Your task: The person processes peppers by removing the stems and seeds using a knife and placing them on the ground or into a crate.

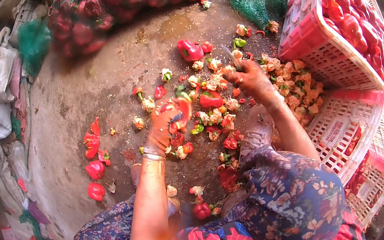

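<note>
Left hand grips a glossy red pepper (cut open); right hand clasps a knife.

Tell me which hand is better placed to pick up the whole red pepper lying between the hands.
Left: left hand holds only a cut red pepper piece; right hand grips a knife. Whole red pepper.

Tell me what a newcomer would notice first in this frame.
Probably the red: a pink crate at the right heaped with red peppers, and a net sack of more peppers at the top. In the middle, the left hand holds a red pepper while the right hand grips a knife, over a concrete floor strewn with cut cores and pepper scraps.
</note>
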{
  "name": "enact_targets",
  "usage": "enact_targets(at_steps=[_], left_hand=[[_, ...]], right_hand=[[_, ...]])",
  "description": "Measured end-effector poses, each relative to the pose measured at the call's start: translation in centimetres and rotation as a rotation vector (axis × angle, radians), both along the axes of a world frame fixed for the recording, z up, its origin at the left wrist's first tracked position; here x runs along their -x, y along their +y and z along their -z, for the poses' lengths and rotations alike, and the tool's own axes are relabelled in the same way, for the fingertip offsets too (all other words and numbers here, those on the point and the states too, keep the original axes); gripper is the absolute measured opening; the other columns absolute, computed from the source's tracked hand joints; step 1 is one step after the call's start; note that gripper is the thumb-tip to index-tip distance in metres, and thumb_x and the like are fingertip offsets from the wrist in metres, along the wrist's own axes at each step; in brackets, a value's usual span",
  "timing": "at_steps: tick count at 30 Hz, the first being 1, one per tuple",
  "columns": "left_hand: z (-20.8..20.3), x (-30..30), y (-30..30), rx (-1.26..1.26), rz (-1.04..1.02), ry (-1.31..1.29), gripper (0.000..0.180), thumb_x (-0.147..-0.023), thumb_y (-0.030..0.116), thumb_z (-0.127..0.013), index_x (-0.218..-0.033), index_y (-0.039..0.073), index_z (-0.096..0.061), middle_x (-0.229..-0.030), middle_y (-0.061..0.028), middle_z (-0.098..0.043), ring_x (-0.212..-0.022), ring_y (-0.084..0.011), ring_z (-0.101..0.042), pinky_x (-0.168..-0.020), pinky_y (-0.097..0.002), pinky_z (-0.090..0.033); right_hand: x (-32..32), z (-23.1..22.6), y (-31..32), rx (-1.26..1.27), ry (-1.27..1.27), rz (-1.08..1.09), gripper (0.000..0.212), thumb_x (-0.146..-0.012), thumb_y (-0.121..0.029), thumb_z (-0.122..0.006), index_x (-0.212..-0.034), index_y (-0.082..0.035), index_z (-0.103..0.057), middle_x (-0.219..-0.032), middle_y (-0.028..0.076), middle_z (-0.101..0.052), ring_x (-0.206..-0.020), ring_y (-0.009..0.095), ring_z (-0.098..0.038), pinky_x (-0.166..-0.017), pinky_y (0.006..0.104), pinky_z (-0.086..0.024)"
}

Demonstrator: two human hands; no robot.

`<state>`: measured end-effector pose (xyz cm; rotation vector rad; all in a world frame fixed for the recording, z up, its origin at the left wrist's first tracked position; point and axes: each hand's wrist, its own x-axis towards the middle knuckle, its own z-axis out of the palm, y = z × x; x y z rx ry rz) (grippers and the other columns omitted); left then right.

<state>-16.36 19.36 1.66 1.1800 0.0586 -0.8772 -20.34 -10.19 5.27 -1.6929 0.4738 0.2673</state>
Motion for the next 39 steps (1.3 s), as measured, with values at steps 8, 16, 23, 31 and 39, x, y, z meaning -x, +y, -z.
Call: enact_targets(at_steps=[8, 16, 23, 31, 39], left_hand=[[1.2, -1.4, 1.0, 0.343, -0.277, 0.181, 0.047, -0.085, 0.015, -0.060, -0.129, -0.001, -0.053, -0.121, -0.0223, -0.062, -0.106, -0.0410, -0.065, -0.085, -0.0586, -0.057], [-1.4, -0.3, -0.8, 0.220, -0.293, 0.041, 0.046, -0.084, 0.003, -0.059, -0.129, -0.001, -0.053, -0.118, -0.0204, -0.063, -0.100, -0.0372, -0.067, -0.081, -0.0540, -0.060], [-2.2, 0.5, -2.7, -0.068, -0.310, -0.086, 0.032, -0.087, 0.002, -0.059, -0.119, -0.002, -0.060, -0.106, -0.0132, -0.068, -0.091, -0.0213, -0.070, -0.076, -0.0325, -0.060], [-4.4, -0.8, -2.5, 0.021, -0.378, -0.064, 0.027, -0.082, -0.002, -0.059, -0.109, -0.002, -0.064, -0.099, -0.0150, -0.071, -0.085, -0.0257, -0.072, -0.069, -0.0351, -0.061], [-4.8, -0.4, -2.0, -0.130, 0.035, -0.456, 0.023, -0.080, 0.000, -0.062, -0.104, -0.004, -0.063, -0.093, -0.0127, -0.070, -0.078, -0.0220, -0.071, -0.065, -0.0308, -0.059]], right_hand=[[0.0, 3.9, 5.3, 0.689, -0.051, -0.456, 0.041, -0.080, -0.036, -0.076, -0.109, -0.009, -0.065, -0.100, 0.015, -0.068, -0.089, 0.034, -0.068, -0.076, 0.0421, -0.055], [1.8, 7.6, 4.3, -0.229, -0.088, 0.002, 0.031, -0.078, -0.022, -0.068, -0.103, -0.002, -0.069, -0.083, 0.009, -0.069, -0.076, 0.017, -0.063, -0.067, 0.0337, -0.051], [1.0, -2.4, 5.2, 0.507, -0.633, -0.333, 0.037, -0.070, -0.026, -0.075, -0.100, -0.008, -0.064, -0.094, 0.013, -0.062, -0.078, 0.035, -0.066, -0.065, 0.0428, -0.053], [0.7, -2.1, 4.4, 0.839, -0.486, -0.615, 0.045, -0.072, -0.030, -0.074, -0.111, -0.009, -0.063, -0.105, 0.013, -0.063, -0.080, 0.035, -0.068, -0.065, 0.0484, -0.054], [0.1, 0.0, 5.5, 0.875, -0.559, -0.544, 0.038, -0.076, -0.031, -0.072, -0.105, -0.009, -0.059, -0.106, 0.015, -0.061, -0.077, 0.034, -0.069, -0.064, 0.0471, -0.056]])
